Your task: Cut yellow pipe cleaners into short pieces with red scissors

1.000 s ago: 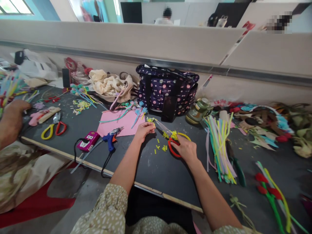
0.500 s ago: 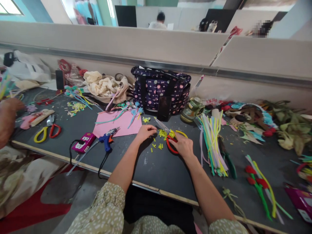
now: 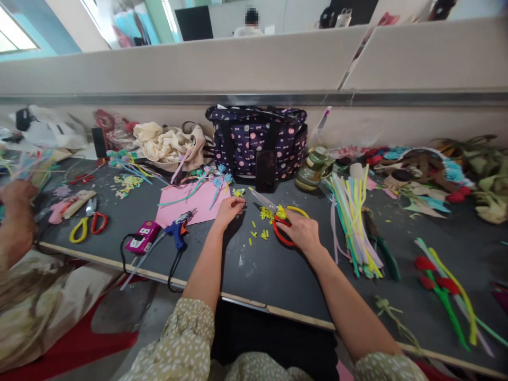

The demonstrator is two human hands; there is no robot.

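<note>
My right hand (image 3: pixel 299 228) rests on the table by the red and yellow handles of a pair of scissors (image 3: pixel 283 239), whose blades point away to the upper left. Its fingers are closed over small yellow pieces and a handle. Cut yellow pieces (image 3: pixel 264 234) are scattered between my hands. To the left, my left hand (image 3: pixel 232 209) is closed, fingertips together beside the pink sheet (image 3: pixel 170 203); whatever it may pinch is too small to make out. A small yellow pile (image 3: pixel 238 192) lies just beyond it.
A dark patterned bag (image 3: pixel 246 143) stands behind a phone (image 3: pixel 265 170), beside a green jar (image 3: pixel 314 169). Pipe cleaners (image 3: pixel 355 227) lie right, a blue glue gun (image 3: pixel 177 233) left. Another person's hand (image 3: pixel 18 196) is at the far left, near other scissors (image 3: pixel 90 214).
The view has shifted and tilted slightly. My left hand has moved a little away from the scissors blades. My right hand stays by the scissors handles.
</note>
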